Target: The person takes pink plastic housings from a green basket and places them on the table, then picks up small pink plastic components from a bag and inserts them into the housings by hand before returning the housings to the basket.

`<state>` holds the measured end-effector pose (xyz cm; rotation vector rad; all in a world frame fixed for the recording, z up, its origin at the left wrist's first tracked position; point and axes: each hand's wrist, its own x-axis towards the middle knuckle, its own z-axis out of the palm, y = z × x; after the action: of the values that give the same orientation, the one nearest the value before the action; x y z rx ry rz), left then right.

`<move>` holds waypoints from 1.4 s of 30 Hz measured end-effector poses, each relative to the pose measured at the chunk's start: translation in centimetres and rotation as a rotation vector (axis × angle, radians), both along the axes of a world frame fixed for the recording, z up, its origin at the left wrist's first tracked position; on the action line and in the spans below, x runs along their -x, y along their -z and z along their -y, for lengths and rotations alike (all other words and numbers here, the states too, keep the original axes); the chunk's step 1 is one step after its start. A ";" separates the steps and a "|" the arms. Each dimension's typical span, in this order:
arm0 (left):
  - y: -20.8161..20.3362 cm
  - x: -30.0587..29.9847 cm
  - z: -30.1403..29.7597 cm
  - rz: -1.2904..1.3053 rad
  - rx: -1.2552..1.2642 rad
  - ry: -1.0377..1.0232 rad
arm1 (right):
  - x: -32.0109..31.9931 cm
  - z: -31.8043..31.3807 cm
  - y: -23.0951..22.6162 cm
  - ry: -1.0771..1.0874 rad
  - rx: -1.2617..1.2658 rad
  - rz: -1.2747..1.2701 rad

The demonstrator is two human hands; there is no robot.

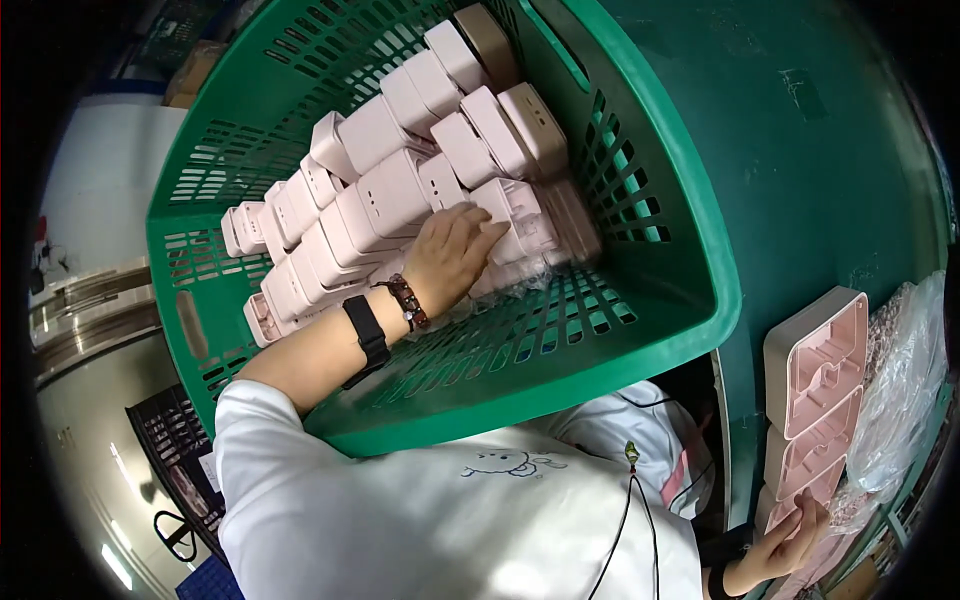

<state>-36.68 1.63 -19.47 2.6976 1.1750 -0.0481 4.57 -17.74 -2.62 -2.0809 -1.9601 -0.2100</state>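
My left hand reaches into a green plastic basket. Its fingers are bent over the edge of a pink plastic housing, whose ribbed inside faces up. Around it, pink box-shaped housings are stacked in rows, with a few brownish ones at the far end. At the lower right, my right hand has its thumb and fingers closed at the near end of a row of open pink housings. The wall between those fingers is partly hidden.
The basket's tall slotted sides rise around the stack. A green work surface extends to the right, with crumpled clear plastic bags beside the row of housings. At the left stands a black crate.
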 end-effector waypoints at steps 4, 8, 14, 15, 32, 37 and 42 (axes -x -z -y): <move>-1.2 -1.4 -1.5 -0.042 -0.301 -0.148 | 0.5 -0.6 -0.1 0.057 -0.014 -0.056; -0.6 -0.9 -2.5 -0.113 -0.170 -0.275 | 0.6 -1.6 -0.3 0.074 0.013 -0.089; -2.1 -0.5 -4.5 -0.170 -0.012 -0.489 | -0.3 -1.9 0.5 0.020 -0.055 -0.077; -2.3 -0.5 -4.6 -0.173 -0.014 -0.470 | -0.3 -1.8 0.5 0.039 -0.055 -0.080; -0.7 -4.9 -2.8 -0.110 -0.025 -0.183 | -1.2 -0.5 1.4 0.055 -0.088 -0.252; 0.0 -6.1 -3.9 -0.120 0.023 -0.319 | -0.8 0.2 1.6 0.031 -0.136 -0.284; -0.5 -8.4 -4.5 -0.132 0.067 -0.452 | -0.2 0.5 1.0 0.010 -0.198 -0.294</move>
<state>-28.31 6.15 -18.95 2.3390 1.7581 -0.1950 4.75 -18.28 -3.60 -1.8763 -1.6842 -0.0885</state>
